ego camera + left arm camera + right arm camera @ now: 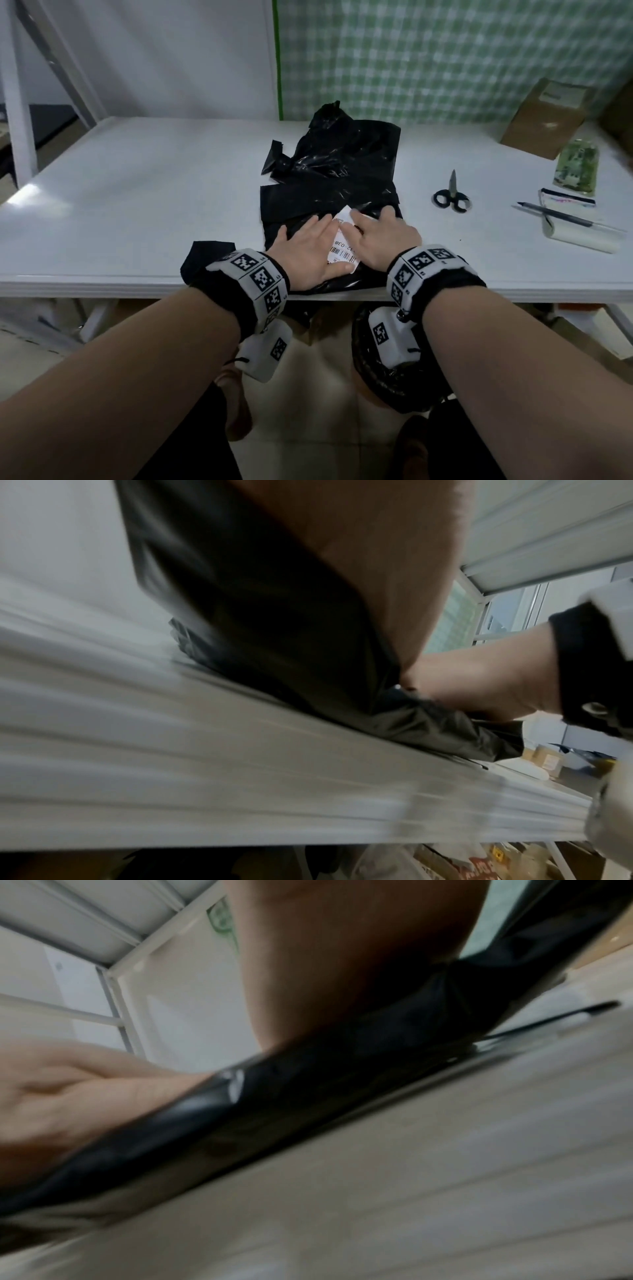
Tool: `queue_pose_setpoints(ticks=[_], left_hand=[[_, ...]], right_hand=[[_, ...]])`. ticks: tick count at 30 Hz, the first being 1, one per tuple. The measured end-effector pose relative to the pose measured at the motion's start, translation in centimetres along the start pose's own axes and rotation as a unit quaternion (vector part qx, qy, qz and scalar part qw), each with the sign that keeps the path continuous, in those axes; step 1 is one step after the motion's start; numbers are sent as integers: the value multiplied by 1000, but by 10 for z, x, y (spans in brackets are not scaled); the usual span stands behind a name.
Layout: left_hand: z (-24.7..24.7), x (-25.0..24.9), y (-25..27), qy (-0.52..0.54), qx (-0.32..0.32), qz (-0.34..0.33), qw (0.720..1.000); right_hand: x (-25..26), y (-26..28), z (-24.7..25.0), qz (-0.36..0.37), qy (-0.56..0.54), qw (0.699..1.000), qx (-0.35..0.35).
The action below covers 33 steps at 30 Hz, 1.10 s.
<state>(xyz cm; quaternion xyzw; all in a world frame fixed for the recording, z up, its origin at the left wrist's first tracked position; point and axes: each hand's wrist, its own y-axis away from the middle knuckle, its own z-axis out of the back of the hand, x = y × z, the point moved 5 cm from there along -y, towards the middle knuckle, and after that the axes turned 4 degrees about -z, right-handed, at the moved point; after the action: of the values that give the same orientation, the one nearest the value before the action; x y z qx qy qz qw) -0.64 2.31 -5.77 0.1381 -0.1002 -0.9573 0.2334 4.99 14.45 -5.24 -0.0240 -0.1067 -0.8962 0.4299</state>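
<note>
As the white barcoded label (342, 248) is pressed onto the black plastic bag (329, 178) by flat, ungripping left hand (305, 253) and right hand (383, 236), only smoothing is judged left.

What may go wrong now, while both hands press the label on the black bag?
The label lies on wrinkled plastic of the black bag, so it may crease; its far corner looks lifted. The bag hangs over the table edge near the left hand and right hand, so it could slide off.
</note>
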Motion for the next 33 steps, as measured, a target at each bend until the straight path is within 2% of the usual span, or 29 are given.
queue_pose_setpoints(ticks=[4, 8, 11, 12, 15, 17, 20, 23, 25, 28, 30, 33], left_hand=[[3, 0, 4, -10, 13, 3, 1000], [7, -1, 7, -15, 28, 11, 999], [13, -1, 6, -29, 18, 20, 999], [15, -2, 7, -36, 11, 20, 999], [15, -7, 11, -52, 11, 1, 999], [13, -8, 15, -54, 12, -9, 998], [16, 5, 16, -48, -2, 25, 999], [20, 28, 18, -28, -17, 75, 997], [24, 45, 21, -19, -39, 96, 994], [35, 74, 27, 33, -102, 132, 985], [50, 94, 27, 95, -177, 146, 969], [79, 117, 24, 181, -302, 130, 927]], right_hand=[[-18, 2, 3, -59, -19, 998, 23], [-39, 11, 12, -124, -67, 988, -58], [-50, 16, 13, -183, -149, 971, -28], [-49, 16, 15, -177, -154, 972, -9], [-29, 12, 21, -98, -157, 982, 44], [-12, 10, 20, -57, -224, 970, 75], [17, 9, 22, -11, -303, 948, 94], [44, 6, 27, 24, -331, 936, 118], [55, -3, 32, 40, -331, 936, 113], [55, -27, 46, 34, -283, 957, 49], [50, -48, 51, 9, -223, 975, 9], [52, -75, 50, -19, -113, 993, -14]])
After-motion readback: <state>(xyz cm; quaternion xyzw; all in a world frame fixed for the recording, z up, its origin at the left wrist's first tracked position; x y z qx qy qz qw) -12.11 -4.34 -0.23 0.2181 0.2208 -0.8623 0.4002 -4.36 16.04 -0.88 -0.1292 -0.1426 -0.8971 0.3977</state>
